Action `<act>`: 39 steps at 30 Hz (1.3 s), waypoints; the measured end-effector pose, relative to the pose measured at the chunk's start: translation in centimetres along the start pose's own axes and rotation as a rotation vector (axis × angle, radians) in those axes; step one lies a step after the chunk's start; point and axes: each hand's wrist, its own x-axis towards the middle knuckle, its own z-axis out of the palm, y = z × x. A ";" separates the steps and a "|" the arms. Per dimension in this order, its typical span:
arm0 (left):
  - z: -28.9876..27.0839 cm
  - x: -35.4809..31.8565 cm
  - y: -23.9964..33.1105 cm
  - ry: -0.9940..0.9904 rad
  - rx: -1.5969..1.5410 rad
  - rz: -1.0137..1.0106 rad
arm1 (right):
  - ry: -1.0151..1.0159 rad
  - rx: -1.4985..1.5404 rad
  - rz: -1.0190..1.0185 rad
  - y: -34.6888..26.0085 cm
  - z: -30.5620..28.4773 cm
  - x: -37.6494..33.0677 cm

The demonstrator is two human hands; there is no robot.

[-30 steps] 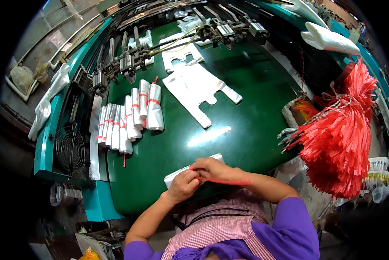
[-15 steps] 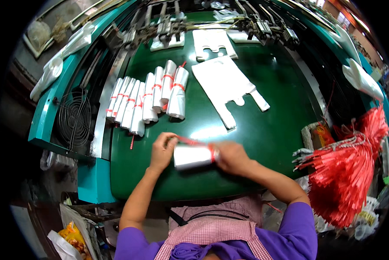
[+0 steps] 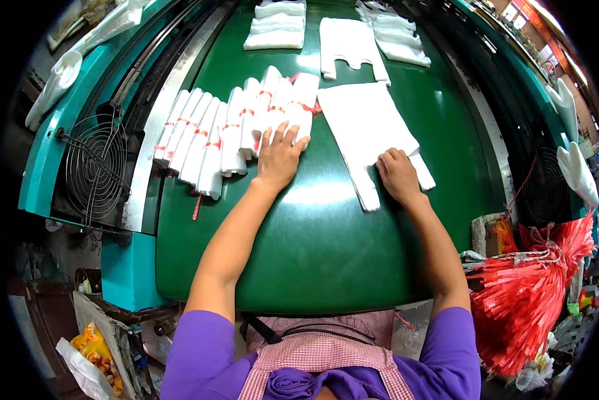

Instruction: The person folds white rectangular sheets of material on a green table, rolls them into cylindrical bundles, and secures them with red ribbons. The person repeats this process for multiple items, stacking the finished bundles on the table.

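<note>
Green belt table (image 3: 313,247) with teal frame; far edge cut off, stacks there partly out of view. Left hand (image 3: 278,157) flat, fingers spread, on the nearest rolled bag bundle (image 3: 299,110); roughly nine red-tied rolls in the row. Right hand (image 3: 398,175), fingers together, presses a flat white bag stack (image 3: 366,123). Red tie bundle (image 3: 533,293) at right

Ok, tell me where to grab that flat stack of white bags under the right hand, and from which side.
Probably best taken at the handle-strap end, from the near side. The flat stack of white bags lies with its two straps pointing toward the person, and the right hand already rests between them. The left hand rests on the tied rolls, so the stack's right edge is the open one.
</note>
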 end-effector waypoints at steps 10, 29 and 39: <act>-11.7 -10.8 6.2 -0.262 -0.588 0.384 | -0.332 0.347 -0.152 -9.2 -6.2 -9.0; -17.0 -14.3 8.9 -0.466 -0.729 0.588 | -0.536 0.151 -0.157 -8.2 -13.1 -22.6; -13.7 -11.8 9.8 -0.382 -0.716 0.521 | -0.215 0.486 -0.241 -6.3 -12.0 -21.5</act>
